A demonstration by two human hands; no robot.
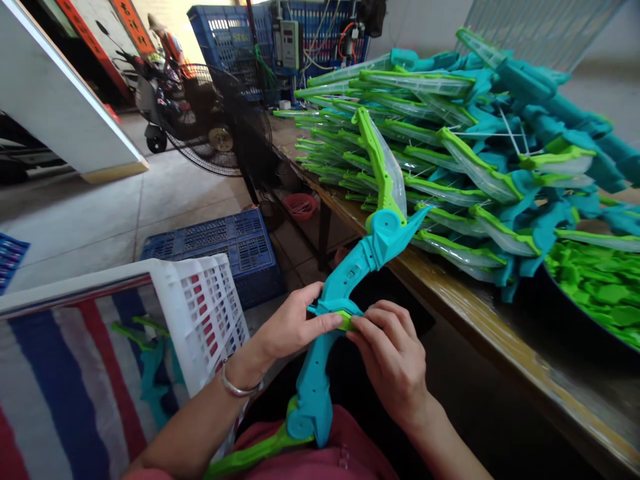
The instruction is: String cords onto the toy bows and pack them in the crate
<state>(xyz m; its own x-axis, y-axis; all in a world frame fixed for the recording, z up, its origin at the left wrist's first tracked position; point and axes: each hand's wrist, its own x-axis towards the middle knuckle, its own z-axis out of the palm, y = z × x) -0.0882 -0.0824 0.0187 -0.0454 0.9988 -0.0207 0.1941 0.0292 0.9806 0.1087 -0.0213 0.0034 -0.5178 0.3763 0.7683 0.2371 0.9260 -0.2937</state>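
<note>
A teal and lime-green plastic toy bow (350, 267) stands slantwise in front of me, its lower limb over my lap. My left hand (290, 327) is closed around the bow's middle, thumb laid across the grip. At that spot sits a small green plastic piece (346, 321). The bent fingers of my right hand (395, 350) pinch the right end of this piece against the bow. How deep the piece sits is hidden by my fingers.
Many similar bows (430, 147) are piled on the wooden table (450, 287) at right. A dark basin (555, 300) there holds green pieces (600, 287). At left stands a white crate (200, 293) with a striped liner and bows inside. A blue crate (235, 247) and a fan (220, 137) stand beyond.
</note>
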